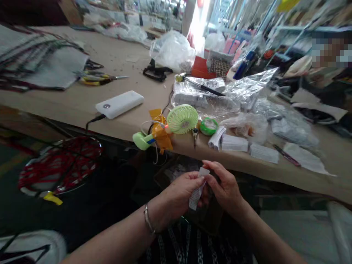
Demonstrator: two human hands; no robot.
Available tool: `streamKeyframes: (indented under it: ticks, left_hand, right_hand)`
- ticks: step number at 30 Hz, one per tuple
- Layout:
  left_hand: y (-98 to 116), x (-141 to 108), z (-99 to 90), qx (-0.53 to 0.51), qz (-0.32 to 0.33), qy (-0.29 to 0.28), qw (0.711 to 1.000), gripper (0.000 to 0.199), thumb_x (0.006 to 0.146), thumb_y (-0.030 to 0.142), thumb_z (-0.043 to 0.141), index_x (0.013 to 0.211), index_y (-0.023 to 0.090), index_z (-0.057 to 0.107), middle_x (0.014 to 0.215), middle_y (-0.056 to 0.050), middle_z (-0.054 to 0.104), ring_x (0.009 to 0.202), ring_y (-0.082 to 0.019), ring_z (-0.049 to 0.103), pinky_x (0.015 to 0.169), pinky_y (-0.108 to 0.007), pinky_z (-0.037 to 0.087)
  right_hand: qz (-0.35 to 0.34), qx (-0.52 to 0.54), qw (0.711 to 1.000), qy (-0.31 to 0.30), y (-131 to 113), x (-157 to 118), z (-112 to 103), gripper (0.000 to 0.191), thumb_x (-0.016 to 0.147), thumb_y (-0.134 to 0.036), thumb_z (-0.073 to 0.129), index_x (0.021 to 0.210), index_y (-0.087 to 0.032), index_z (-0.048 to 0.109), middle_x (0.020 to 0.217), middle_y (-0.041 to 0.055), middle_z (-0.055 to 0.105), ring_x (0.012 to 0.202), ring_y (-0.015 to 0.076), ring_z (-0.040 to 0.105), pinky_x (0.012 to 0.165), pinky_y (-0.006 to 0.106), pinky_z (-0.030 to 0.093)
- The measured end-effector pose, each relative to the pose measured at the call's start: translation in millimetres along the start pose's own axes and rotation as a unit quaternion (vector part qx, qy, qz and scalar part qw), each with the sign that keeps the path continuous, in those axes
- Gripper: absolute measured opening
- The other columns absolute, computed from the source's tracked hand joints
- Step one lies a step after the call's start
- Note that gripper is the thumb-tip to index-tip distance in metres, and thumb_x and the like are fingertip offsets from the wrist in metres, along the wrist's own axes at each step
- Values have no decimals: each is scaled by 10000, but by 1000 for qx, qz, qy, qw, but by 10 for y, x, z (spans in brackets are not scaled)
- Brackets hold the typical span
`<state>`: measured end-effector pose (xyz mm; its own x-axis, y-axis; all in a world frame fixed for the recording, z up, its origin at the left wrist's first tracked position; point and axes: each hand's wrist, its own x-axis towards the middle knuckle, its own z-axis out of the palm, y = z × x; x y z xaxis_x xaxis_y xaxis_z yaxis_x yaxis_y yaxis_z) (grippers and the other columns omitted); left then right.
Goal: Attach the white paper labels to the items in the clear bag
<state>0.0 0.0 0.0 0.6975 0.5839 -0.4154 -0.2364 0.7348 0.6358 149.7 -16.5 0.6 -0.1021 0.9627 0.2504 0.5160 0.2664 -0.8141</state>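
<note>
Paper strip (194, 200), white and printed, is pinched by the thumb and fingers of my left hand (183, 189), its short end poking out above the fingertips and its longer end hanging below, while my right hand (227, 187) has its thumb at the strip's upper edge and its forefinger raised apart, though I cannot tell whether its other fingers grip. Ahead of my fingers, on the table (121, 128), lie a pointed tool (195, 137) and a round green container (208, 126), with a green fan (182, 119) to the fingers' left and stacked white labels (234, 143) to their right.
</note>
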Motion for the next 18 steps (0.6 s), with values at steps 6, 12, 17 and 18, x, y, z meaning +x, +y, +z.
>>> streamKeyframes:
  ticks: [6,12,17,18]
  left_hand:
    - [-18,26,-36,1,15,-8,1000,238,796,363,541,742,131,535,601,10,524,478,-82,525,441,-187,388]
    - [6,-12,-11,45,0,-7,999,270,784,367,548,679,119,526,561,-1,526,466,-84,518,475,-206,401]
    - [44,-54,-5,18,-12,-37,999,256,766,383,569,718,136,521,577,17,510,467,-89,519,458,-207,379]
    - [46,-63,-6,12,-13,-55,998,249,768,380,568,735,137,525,585,18,510,471,-89,521,465,-209,382]
  right_hand:
    - [171,220,960,-37,32,-13,37,175,820,-346,561,860,-176,571,677,-15,599,539,99,560,516,201,458]
    - [230,358,902,-78,40,1,87,216,791,-374,599,821,-167,543,497,-47,547,348,99,510,351,191,415]
    - [213,387,893,-87,48,44,22,266,723,-321,668,941,-187,599,841,13,634,620,96,597,551,185,484]
    - [211,404,882,-117,52,58,2,341,697,-315,687,1004,-199,597,944,31,630,717,118,613,617,206,498]
